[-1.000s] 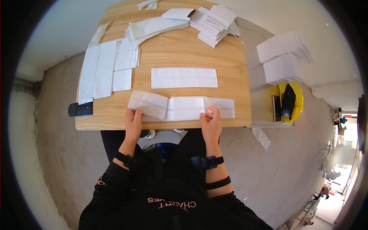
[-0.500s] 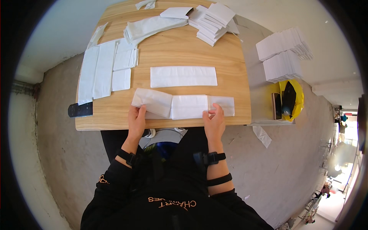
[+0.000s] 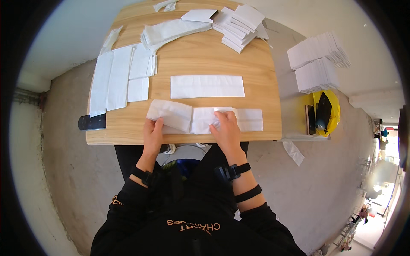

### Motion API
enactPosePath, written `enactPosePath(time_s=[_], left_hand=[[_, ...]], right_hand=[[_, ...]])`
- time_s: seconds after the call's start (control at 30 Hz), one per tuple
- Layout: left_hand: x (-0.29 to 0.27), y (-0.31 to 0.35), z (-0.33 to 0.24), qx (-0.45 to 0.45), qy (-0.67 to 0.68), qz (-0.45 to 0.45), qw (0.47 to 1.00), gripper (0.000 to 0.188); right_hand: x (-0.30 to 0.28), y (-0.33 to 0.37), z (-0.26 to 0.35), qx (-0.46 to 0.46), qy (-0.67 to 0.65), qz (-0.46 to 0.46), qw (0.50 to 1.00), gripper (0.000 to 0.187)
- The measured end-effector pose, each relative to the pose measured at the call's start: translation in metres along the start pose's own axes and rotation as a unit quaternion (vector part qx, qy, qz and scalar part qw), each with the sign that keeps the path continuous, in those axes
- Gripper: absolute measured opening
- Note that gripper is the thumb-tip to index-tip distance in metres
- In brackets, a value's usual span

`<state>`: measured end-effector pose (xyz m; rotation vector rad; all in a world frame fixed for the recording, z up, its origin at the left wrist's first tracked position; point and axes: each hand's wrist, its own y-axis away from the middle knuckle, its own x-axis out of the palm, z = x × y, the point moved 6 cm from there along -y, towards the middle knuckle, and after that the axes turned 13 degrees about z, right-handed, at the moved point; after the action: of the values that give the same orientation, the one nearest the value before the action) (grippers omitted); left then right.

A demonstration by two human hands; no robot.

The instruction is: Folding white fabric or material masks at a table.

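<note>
A long white sleeve [image 3: 251,120] lies across the near part of the table, with a white folded card [image 3: 202,121] over its middle. My left hand [image 3: 153,133] pinches the left end, a white flap [image 3: 173,114] folded over toward the card, thumb on top. My right hand [image 3: 227,131] rests over the card's right half, fingers bent and thumb spread from them; its palm hides part of the card's edge. Just beyond both hands, a second flat white sleeve [image 3: 207,86] lies by itself.
White sleeves [image 3: 118,72] and smaller white pieces cover the table's left side. At the back are more sleeves [image 3: 177,32] and a loose card stack [image 3: 242,25]. To the right stand card piles [image 3: 316,64], a phone [image 3: 310,119] and a yellow bag [image 3: 333,112] holding a dark bottle.
My right hand has slid left from the card's right edge onto its surface. My left hand stays at the folded flap.
</note>
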<state>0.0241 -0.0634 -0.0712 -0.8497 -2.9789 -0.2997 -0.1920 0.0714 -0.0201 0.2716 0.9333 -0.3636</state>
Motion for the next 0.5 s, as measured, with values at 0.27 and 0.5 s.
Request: enactPosePath(time_s=[0.27, 0.5], left_hand=[[-0.109, 0.034, 0.004, -0.125, -0.037, -0.159, 0.979, 0.033], [-0.013, 0.046, -0.078, 0.140, -0.543, -0.116, 0.820, 0.075]], right_hand=[[0.001, -0.006, -0.008, 0.008, -0.021, 0.030, 0.999, 0.041], [-0.001, -0.006, -0.006, 0.012, -0.025, 0.034, 0.999, 0.041]])
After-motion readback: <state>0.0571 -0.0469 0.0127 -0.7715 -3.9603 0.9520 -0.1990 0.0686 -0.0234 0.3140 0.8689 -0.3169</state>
